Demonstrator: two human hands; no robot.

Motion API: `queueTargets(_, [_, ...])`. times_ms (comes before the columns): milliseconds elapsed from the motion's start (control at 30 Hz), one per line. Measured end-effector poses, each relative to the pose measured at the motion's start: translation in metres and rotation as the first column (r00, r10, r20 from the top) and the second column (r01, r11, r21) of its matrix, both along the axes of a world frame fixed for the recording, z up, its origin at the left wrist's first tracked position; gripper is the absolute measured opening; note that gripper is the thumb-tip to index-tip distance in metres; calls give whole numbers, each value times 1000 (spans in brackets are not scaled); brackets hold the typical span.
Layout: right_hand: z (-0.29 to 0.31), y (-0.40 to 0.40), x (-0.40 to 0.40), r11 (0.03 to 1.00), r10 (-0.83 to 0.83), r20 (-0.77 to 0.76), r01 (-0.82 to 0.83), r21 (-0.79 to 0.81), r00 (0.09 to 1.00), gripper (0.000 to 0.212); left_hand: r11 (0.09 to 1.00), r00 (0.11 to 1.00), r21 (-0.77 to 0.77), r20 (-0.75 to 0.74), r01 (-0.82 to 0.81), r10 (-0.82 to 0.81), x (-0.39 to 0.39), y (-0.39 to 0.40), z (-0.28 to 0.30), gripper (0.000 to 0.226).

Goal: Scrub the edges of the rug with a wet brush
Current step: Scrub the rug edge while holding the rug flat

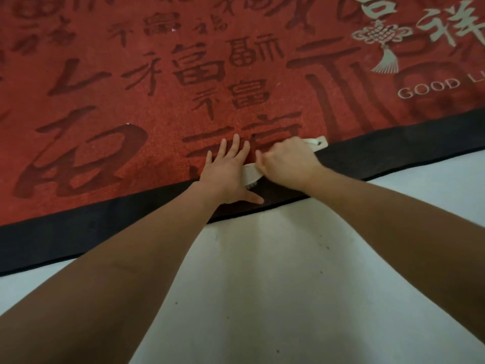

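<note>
The left hand (227,171) is pressing flat on the red patterned rug (110,82), while the right hand (287,161) is gripping a white plastic scrubbing brush (251,175) on its black border.

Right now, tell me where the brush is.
In the head view the brush lies just right of centre on the rug's black border, gripped by the right hand, with the left hand pressed flat on the rug beside it.

floor (275,285): pale white, smooth, filled the lower part of the view | dark specks (321,272): scattered over the floor, a few near its middle, one lower left of them | shade: a greyer tone lay along the floor's left and right margins | brighter patch sat mid-floor
</note>
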State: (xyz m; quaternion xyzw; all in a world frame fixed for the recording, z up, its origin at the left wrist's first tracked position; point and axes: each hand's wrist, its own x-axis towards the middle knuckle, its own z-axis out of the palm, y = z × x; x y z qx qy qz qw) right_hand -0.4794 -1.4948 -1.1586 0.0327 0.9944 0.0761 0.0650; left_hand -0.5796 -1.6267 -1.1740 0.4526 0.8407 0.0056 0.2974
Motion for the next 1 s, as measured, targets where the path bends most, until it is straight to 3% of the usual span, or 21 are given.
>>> queueTargets(100, [3,53,31,987,-39,29,34,155,999,46,1000,1000,20,6,2,-2,1,-1,0,136])
queueTargets(167, [12,82,50,934,-247,-9,240,266,969,44,997,999,64,26,-35,33,1,-3,-1,142])
queueTargets(233, [11,80,35,909,-341,-70,348,230,937,52,986,992,126,78,-105,96,1,-6,-2,153])
queueTargets(333, [-1,48,-10,887,-435,-103,446,123,894,32,967,980,191,132,-170,147,3,-10,-3,161])
queueTargets(400, [-5,38,-11,898,-425,-52,428,103,904,23,962,975,197,154,-189,160,4,-11,0,160])
queueTargets(467, [-11,40,21,936,-313,13,307,175,950,20,962,971,189,174,-197,165,6,-12,0,158])
queueTargets(533, [-14,48,51,979,-106,-66,116,169,992,25,967,977,185,157,-176,147,3,-12,-2,157])
queueTargets(600, [-13,69,60,997,6,-159,7,77,987,8,976,985,168,124,-140,120,3,-12,-4,155])
queueTargets(633, [-10,79,57,999,-28,-204,33,22,979,6,981,988,151,105,-124,109,3,-10,-4,153])
queueTargets(700, [-5,74,45,986,-162,-265,143,-90,951,31,992,993,86,83,-96,89,3,-6,-2,147])
queueTargets(800, [-18,27,23,989,-148,-367,137,-58,919,45,996,995,36,59,-79,77,2,-2,-1,144])
queueTargets(900, [-22,14,16,999,-1,-247,-13,-53,969,40,996,995,35,61,-78,76,0,-6,-2,143])
queueTargets(1000, [-9,77,50,984,-176,-97,179,24,980,44,998,997,30,58,-50,48,-1,-8,0,141])
